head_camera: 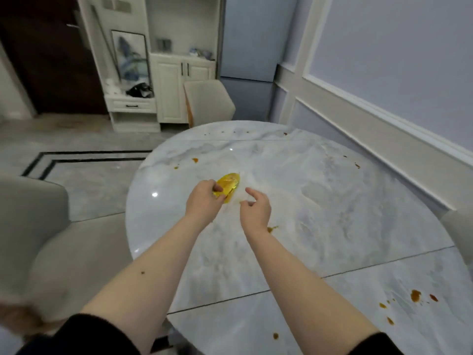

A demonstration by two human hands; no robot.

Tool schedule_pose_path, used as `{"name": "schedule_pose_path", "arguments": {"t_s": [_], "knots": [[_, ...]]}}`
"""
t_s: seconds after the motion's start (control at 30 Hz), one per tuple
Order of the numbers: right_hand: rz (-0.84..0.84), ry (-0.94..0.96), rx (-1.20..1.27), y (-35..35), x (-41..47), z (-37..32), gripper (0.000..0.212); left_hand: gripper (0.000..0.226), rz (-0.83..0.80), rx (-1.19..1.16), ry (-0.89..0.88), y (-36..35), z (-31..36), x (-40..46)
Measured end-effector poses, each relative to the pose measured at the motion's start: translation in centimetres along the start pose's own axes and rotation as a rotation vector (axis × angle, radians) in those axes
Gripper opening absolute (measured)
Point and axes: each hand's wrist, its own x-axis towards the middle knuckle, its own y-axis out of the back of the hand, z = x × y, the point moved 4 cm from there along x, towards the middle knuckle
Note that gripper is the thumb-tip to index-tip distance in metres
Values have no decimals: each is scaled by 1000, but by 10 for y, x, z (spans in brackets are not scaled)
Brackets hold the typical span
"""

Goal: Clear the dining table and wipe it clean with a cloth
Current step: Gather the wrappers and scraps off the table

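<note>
Clearing still looks like the step in hand, w/ wiping to come; no cloth is in view. Biggest thing first: round white-grey marble-look table (320,201), glossy, w/ a dark seam line crossing it nearer the person than both hands. Orange-brown sauce spots are scattered on it: a cluster (416,295) well to the right of the right hand and closer to the person, one smear (271,229) just beside the right wrist, small drops (195,160) beyond the left hand, a few more at the far rim.

Pale upholstered chairs: one (208,101) past the far edge, beyond both hands; another (30,216) off to the left of the left arm.

Left hand (204,201) is curled, thumb and fingers pinching the near end of a small yellow translucent piece, prob a plastic wrapper or lid (229,184), which sticks out beyond the knuckles. Can't tell if it's lifted or touching the table. Right hand (256,210) sits just right of the left, near the yellow piece but not touching it, fingers loosely bent, index partly out, holding nothing.

Judgement: the yellow piece seems to be the last loose item, so next move calls for carrying it off the table, then fetching a cloth. Spots are spread wide, so wiping will need passes to the far rim and near right corner. The smear by the right wrist could get dragged by the forearm.
</note>
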Motion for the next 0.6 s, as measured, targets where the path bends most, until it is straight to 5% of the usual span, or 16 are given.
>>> {"name": "schedule_pose_path", "arguments": {"t_s": [0.37,0.6], "knots": [[-371,172,73,-244,-185,-135,40,16,324,-67,299,291,-174,-90],[-434,309,28,-362,-309,-194,40,14,404,-110,408,416,-279,-149]]}}
